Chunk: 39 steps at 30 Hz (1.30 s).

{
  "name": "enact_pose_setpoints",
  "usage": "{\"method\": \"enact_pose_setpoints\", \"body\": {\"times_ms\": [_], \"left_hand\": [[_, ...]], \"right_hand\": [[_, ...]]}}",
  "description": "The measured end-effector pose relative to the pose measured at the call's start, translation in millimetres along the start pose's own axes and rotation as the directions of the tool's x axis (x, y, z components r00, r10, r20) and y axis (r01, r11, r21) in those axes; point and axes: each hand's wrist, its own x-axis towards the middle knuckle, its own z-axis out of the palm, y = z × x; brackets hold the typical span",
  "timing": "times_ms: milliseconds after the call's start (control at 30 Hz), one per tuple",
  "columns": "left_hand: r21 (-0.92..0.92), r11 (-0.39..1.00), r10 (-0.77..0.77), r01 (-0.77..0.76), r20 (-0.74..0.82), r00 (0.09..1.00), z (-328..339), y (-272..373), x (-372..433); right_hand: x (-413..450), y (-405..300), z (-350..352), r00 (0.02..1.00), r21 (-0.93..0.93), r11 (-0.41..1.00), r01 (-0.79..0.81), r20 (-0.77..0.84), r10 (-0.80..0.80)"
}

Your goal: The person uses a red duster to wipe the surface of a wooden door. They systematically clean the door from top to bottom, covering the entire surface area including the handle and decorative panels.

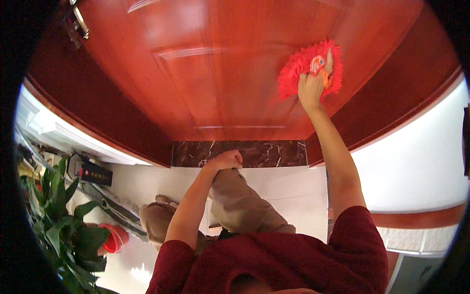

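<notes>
My right hand (311,90) grips a fluffy red chenille cleaning pad (290,75) and presses it to the lower right part of a reddish-brown panelled wooden door (235,84). A pale patch with red and orange parts shows on the pad's back, by my fingers; its exact form is blurred. My left hand (226,160) rests on my bent knee (235,191), fingers curled in and nothing in them. Beneath the door runs a dark marble threshold (257,154) with white veins, just beyond that knee.
At upper left is a metal door handle (80,22). The dark red door frame (389,88) flanks the door. A leafy green plant (55,220), a red bucket (115,239) and a dark box (96,172) stand at left on the pale tiled floor (304,194). A white wall (415,165) lies right.
</notes>
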Motion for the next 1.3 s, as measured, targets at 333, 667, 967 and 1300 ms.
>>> {"method": "enact_pose_setpoints", "body": {"times_ms": [333,667,967,1300], "left_hand": [[0.005,0.999,-0.047,0.052,-0.334,0.941,5.7,-32.7,-13.0],[-0.054,0.997,-0.064,0.053,-0.219,0.974,-43.2,-21.2,-90.6],[0.128,0.988,0.145,-0.081,-0.642,0.753,-49.4,-56.2,-114.8],[0.094,0.993,0.117,-0.070,-0.735,0.668,-93.5,-43.9,-161.4]], "right_hand": [[15.9,-54.3,22.0,0.855,0.123,0.925,0.359,0.354,-0.379],[133.4,51.3,-17.8,0.933,-0.262,0.908,0.326,-0.063,-0.354],[143.9,-228.2,104.6,0.777,0.188,0.758,0.625,-0.047,-0.628],[-4.3,-283.4,170.9,0.570,0.344,0.852,0.394,0.636,-0.520]]}}
